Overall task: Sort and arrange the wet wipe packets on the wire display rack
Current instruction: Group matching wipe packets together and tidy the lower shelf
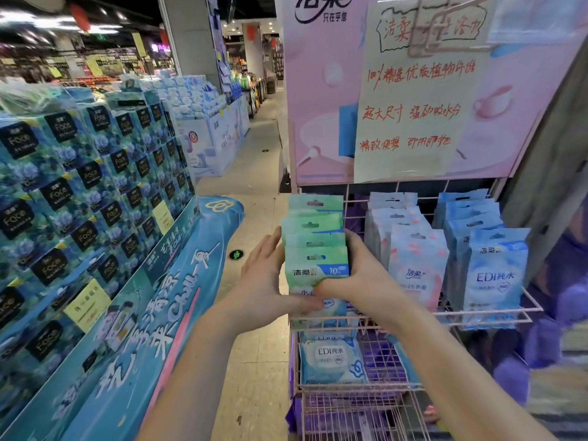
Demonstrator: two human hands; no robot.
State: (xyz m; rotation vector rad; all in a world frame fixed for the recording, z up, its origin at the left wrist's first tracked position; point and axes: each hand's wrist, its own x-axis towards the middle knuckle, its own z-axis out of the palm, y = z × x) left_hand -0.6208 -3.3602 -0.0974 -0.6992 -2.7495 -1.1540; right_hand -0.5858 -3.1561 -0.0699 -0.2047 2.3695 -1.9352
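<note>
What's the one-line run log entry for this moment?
left hand: grips green packets, left side | right hand: grips them, right side | pink packets, blue packets: upright in wire rack, to right

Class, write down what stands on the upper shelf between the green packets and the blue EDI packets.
A row of pale pink packets stands between the green packets and the blue EDI packets, as the head view shows.
</note>
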